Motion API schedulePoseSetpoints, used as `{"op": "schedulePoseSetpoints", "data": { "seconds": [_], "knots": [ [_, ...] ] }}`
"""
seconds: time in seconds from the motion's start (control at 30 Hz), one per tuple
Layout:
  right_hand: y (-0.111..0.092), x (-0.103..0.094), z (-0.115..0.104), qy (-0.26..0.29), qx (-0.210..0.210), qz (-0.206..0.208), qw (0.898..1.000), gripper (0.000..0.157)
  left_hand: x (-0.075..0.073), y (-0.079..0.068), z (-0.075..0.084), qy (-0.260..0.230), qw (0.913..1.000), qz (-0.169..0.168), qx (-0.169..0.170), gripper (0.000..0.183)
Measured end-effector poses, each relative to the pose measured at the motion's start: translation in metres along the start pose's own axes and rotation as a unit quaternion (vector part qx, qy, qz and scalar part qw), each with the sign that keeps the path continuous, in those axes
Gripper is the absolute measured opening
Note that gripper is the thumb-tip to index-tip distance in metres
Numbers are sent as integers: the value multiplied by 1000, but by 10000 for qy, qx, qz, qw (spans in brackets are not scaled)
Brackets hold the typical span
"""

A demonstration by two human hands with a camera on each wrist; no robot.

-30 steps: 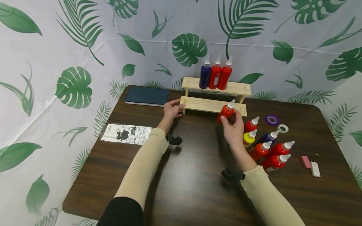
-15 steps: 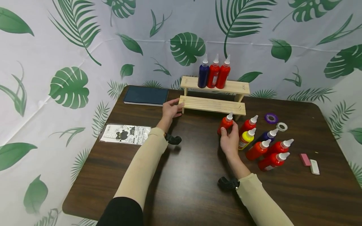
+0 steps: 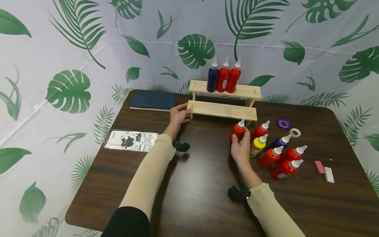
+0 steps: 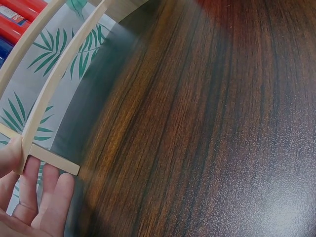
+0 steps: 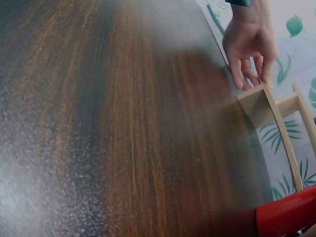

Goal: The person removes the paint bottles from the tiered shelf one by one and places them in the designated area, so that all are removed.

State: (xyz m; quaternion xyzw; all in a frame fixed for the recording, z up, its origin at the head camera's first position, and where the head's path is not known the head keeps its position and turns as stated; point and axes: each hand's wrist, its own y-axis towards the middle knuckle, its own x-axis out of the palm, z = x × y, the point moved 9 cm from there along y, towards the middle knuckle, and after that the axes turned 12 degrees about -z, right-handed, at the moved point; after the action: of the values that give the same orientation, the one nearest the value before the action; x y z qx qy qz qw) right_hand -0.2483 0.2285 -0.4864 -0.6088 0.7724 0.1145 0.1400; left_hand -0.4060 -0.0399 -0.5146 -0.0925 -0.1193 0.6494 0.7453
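My left hand (image 3: 178, 115) pinches the left end of the lower tier of a two-tier wooden shelf (image 3: 222, 110). In the left wrist view its thumb lies on top and the fingers (image 4: 58, 202) are beneath, by the shelf's leg. My right hand (image 3: 241, 147) holds a red squeeze bottle (image 3: 236, 131) with a white nozzle cap, upright in front of the shelf's right end. Only part of that red bottle shows in the right wrist view, at the lower right. On the upper tier stand a dark blue bottle (image 3: 212, 80) and two red bottles (image 3: 233, 80).
Right of my right hand stand a yellow bottle (image 3: 257, 146), a dark blue bottle (image 3: 279, 142) and several red bottles (image 3: 285, 169). Tape rolls (image 3: 283, 124) and erasers (image 3: 319, 167) lie further right. A dark book (image 3: 152, 100) and a ruler set packet (image 3: 131, 141) lie left.
My right hand has brought the red bottle down and toward me, from in front of the lower tier to near the table, beside the other bottles. The left hand has kept its grip.
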Motion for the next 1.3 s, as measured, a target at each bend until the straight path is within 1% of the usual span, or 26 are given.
{"op": "schedulePoseSetpoints", "data": {
  "seconds": [0.2, 0.27, 0.33, 0.4, 0.5, 0.57, 0.63, 0.73, 0.8, 0.9, 1.03, 1.17, 1.3],
  "knots": [
    [0, -2, -9, 386, -62, 5, 9992, 60, -2, 0, 0, -26, 10000, -7, -7, 39],
    [0, -4, -18, 520, -125, -54, 9986, 62, -2, -1, 1, -12, 10000, 2, -9, 39],
    [0, -8, -31, 480, -266, -106, 9984, 63, -3, -1, 1, 4, 10000, 19, -14, 39],
    [0, -14, -48, 293, -450, -139, 9985, 63, -4, -1, 1, 11, 10000, 33, -28, 39],
    [1, -24, -78, -167, -743, -241, 9968, 63, -4, 0, 1, 3, 10000, 34, -35, 39],
    [4, -29, -100, -475, -864, -387, 9944, 63, -5, 0, 2, -4, 10000, 31, -21, 40],
    [10, -32, -119, -739, -880, -660, 9912, 66, -5, 0, 3, -7, 10000, 38, 8, 40],
    [26, -33, -143, -1143, -720, -1114, 9846, 71, -6, 0, 4, -19, 10000, 45, 22, 40],
    [41, -33, -152, -1329, -505, -1382, 9802, 74, -6, 1, 3, -29, 10000, 38, 11, 40],
    [66, -32, -157, -1477, -124, -1655, 9750, 76, -5, 1, 2, -24, 10000, 3, -3, 40],
    [102, -29, -154, -1665, 195, -1858, 9682, 75, -3, 2, 2, -35, 10000, -45, -7, 40],
    [129, -26, -150, -1878, 243, -1837, 9646, 73, -2, 2, 1, -39, 10000, -83, -30, 40],
    [144, -26, -149, -2052, 186, -1643, 9647, 70, -1, 2, -1, -19, 9999, -80, -74, 39]
  ]
}}
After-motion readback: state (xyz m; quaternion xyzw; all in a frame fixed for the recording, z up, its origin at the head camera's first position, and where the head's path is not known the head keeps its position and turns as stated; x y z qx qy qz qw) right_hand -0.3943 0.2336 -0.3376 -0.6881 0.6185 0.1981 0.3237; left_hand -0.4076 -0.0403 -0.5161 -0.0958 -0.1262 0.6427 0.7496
